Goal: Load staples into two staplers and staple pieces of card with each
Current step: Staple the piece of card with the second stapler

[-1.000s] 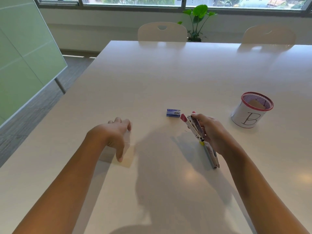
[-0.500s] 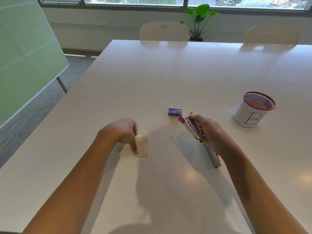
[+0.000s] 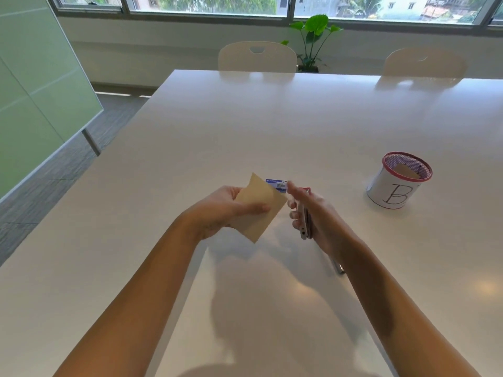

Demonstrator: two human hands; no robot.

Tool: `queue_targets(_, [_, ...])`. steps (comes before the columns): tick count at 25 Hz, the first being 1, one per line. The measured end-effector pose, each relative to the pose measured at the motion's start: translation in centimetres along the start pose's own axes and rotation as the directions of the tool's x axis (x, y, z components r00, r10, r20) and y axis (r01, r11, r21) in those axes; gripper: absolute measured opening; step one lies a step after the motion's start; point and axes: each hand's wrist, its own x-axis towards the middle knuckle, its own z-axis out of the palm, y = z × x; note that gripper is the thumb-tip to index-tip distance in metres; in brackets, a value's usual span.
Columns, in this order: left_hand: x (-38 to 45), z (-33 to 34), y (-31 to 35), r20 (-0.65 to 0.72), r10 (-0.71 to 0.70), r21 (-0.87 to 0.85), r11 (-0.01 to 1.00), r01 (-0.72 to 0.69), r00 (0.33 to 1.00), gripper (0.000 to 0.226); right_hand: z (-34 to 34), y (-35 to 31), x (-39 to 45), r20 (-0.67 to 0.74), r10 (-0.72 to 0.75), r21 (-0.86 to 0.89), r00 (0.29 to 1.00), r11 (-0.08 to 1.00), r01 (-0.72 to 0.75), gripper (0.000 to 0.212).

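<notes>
While my left hand [image 3: 226,208] is pinching a tan piece of card [image 3: 260,208] between thumb and fingers and holding it up off the white table [image 3: 245,126], my right hand [image 3: 313,213] is wrapping around a stapler [image 3: 304,221], gripping it so that its metal end is pointing down toward me and a bit of red is peeking out at the far end by my fingers. The card is sitting tilted, one corner pointing away from me and one toward me, and its right edge is lying just beside the stapler, though I cannot tell whether the two are touching. Behind the card's far corner a small blue staple box [image 3: 277,184] is resting on the table; its lid is carrying white print, but it is too small for me to read. Under my right forearm a thin grey object [image 3: 339,268] is lying on the table, mostly hidden, so I cannot say what it is. Well off to my right a mesh pen cup [image 3: 396,183] with a red rim is standing upright, wearing a white wrap with a large handwritten letter "B", and another tan card [image 3: 407,171] is leaning inside it. Across the table two pale chairs [image 3: 257,57] are standing pushed in, with a green potted plant [image 3: 313,42] showing between them below the window.
</notes>
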Motion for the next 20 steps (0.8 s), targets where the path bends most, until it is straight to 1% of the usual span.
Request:
queue_targets(1, [0.2,0.5,0.0,0.019,0.017,-0.068,0.998,-0.016,1.000,0.037,0.1,0.2,-0.2,0.032,-0.040,-0.072,0.999,0.997,0.042,0.068])
queue_targets(2, [0.5,1.0,0.0,0.034,0.021,-0.106,0.994,-0.017,0.999,0.038,0.2,0.4,-0.5,0.066,-0.072,-0.142,0.995,0.987,0.081,0.068])
queue_targets(3, [0.7,1.3,0.1,0.050,0.017,-0.129,0.992,-0.010,0.999,0.037,0.3,0.5,-0.7,0.092,-0.096,-0.194,0.991,0.974,0.112,0.063])
queue_targets(5, [1.2,1.7,0.0,0.087,0.013,-0.165,0.986,0.002,0.996,0.034,0.4,0.5,-0.9,0.100,-0.129,-0.234,0.987,0.961,0.150,0.048])
queue_targets(8, [1.3,1.9,-0.2,0.141,0.024,-0.235,0.972,0.010,0.990,0.039,0.6,0.3,-1.1,0.075,-0.166,-0.178,0.983,0.968,0.177,0.028])
queue_targets(11, [1.3,1.7,-0.3,0.221,0.022,-0.321,0.946,0.051,0.975,0.048,0.5,0.4,-1.3,0.066,-0.215,-0.125,0.974,0.967,0.222,0.022])
queue_targets(13, [1.2,1.4,-0.3,0.295,0.052,-0.351,0.935,0.058,0.954,0.044,0.4,0.4,-1.5,0.063,-0.265,-0.110,0.962,0.956,0.271,0.020])
queue_targets(16, [1.0,0.8,-0.2,0.394,0.115,-0.449,0.890,0.081,0.912,0.038,0.1,0.4,-1.6,0.097,-0.399,-0.045,0.912,0.914,0.404,0.018])
queue_targets(18, [0.8,0.5,0.0,0.423,0.129,-0.488,0.867,0.105,0.897,0.035,-0.2,0.3,-1.5,0.104,-0.503,-0.083,0.858,0.855,0.511,0.018])
queue_targets(20, [0.7,0.5,0.1,0.421,0.117,-0.511,0.850,0.129,0.899,0.036,-0.6,0.4,-1.3,0.103,-0.594,-0.154,0.798,0.783,0.603,0.019])
